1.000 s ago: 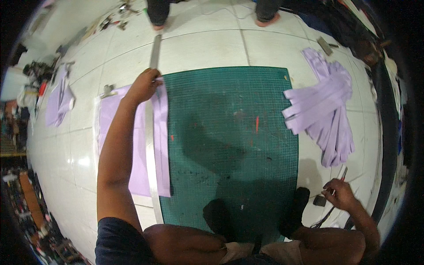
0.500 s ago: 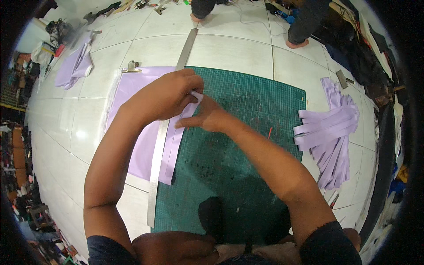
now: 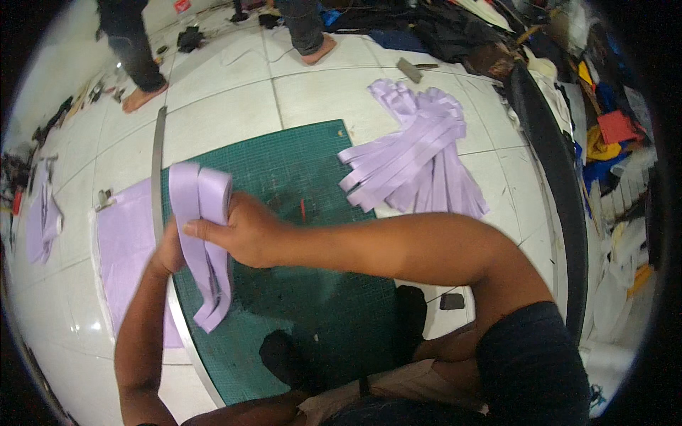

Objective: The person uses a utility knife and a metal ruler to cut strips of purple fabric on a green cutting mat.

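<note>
A bundle of lilac fabric strips (image 3: 188, 192) is raised over the left side of the green cutting mat (image 3: 298, 170), looped at the top with its ends hanging down. My right hand (image 3: 249, 231) grips the bundle, its thumb pressed across the front. Behind the strips is my left hand (image 3: 169, 247), close against them, its fingers hidden. A long metal ruler (image 3: 158, 163) lies along the mat's left edge. Beside it is a lilac fabric sheet (image 3: 128, 241), with a metal clip (image 3: 104, 199) at its far corner.
A heap of lilac strips (image 3: 433, 149) lies on the tiled floor beyond the mat's right side. Another person's bare feet (image 3: 145, 96) are at the far side. Near the heap sits a grey block (image 3: 409, 69); a dark block (image 3: 452, 302) lies by my right knee. Clutter lines the right wall.
The view has swung to the right. Both hands were low at the ruler and sheet, the left pinching a strip there; now a lilac bundle is raised in my right hand.
</note>
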{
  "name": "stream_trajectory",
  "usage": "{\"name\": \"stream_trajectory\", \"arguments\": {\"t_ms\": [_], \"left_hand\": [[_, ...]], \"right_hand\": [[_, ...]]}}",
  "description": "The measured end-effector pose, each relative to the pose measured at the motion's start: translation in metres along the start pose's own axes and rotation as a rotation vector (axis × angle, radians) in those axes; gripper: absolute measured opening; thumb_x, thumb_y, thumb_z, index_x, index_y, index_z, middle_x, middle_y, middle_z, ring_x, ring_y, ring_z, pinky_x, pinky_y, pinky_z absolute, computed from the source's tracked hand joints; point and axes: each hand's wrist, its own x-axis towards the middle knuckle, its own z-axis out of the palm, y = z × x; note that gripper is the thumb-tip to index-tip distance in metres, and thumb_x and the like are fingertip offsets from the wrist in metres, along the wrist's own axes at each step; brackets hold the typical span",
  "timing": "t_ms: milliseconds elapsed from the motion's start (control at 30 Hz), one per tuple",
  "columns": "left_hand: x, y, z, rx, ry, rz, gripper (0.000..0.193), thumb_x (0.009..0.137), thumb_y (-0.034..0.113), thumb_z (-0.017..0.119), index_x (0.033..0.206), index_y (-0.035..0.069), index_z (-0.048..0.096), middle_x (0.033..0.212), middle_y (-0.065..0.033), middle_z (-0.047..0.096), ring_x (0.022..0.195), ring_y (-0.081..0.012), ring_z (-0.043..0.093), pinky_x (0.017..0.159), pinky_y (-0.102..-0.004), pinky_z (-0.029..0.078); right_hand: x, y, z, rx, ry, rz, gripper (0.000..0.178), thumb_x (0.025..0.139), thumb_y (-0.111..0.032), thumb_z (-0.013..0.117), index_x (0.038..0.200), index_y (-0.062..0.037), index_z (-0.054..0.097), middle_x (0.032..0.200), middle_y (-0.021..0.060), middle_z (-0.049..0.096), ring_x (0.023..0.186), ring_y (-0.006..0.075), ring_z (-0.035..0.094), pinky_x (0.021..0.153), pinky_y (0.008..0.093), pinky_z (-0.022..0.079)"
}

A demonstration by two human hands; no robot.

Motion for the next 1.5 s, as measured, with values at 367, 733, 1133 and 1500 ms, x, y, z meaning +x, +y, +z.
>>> {"name": "stream_trajectory", "arguments": {"t_ms": [367, 733, 1133, 1500], "left_hand": [[0.093, 0.014, 0.187, 0.015, -0.425, -0.144, 0.086, 0.09, 0.07, 0.046, 0.139, -0.001, 0.048, 0.117, -0.0176, 0.067, 0.117, -0.0295, 0.06, 0.108, -0.0392, 0.037], [0.184, -0.008, 0.32, 0.405, -0.494, -0.286, 0.048, 0.086, 0.039, 0.075, 0.116, 0.002, 0.067, 0.107, -0.0104, 0.071, 0.099, -0.0212, 0.065, 0.091, -0.0366, 0.05], [0.266, -0.093, 0.367, 0.219, -0.155, -0.367, 0.044, 0.09, 0.03, 0.069, 0.12, -0.002, 0.064, 0.107, -0.0117, 0.069, 0.095, -0.0224, 0.065, 0.085, -0.0376, 0.051], [0.27, -0.079, 0.388, 1.064, 0.135, -0.151, 0.038, 0.084, 0.032, 0.073, 0.104, 0.001, 0.067, 0.096, -0.0208, 0.068, 0.091, -0.0376, 0.067, 0.082, -0.0438, 0.052]], "right_hand": [[-0.051, -0.082, -0.284, 0.028, 0.448, 0.28, 0.037, 0.094, -0.029, 0.068, 0.115, 0.0013, 0.062, 0.108, 0.0124, 0.069, 0.097, 0.0231, 0.069, 0.088, 0.0409, 0.057], [-0.117, 0.027, -0.496, 0.206, 0.599, 0.428, 0.043, 0.087, -0.025, 0.076, 0.121, -0.0037, 0.059, 0.111, 0.0092, 0.068, 0.097, 0.0225, 0.068, 0.083, 0.0405, 0.056], [-0.092, 0.123, -0.574, 0.017, 0.698, 0.61, 0.058, 0.086, -0.032, 0.074, 0.125, 0.0058, 0.056, 0.114, 0.0156, 0.067, 0.099, 0.0268, 0.068, 0.082, 0.0464, 0.056], [-0.096, 0.181, -0.595, -1.024, 0.839, 0.735, 0.081, 0.08, -0.058, 0.07, 0.134, 0.0008, 0.053, 0.121, 0.0232, 0.063, 0.106, 0.0311, 0.064, 0.09, 0.0382, 0.051]]}}
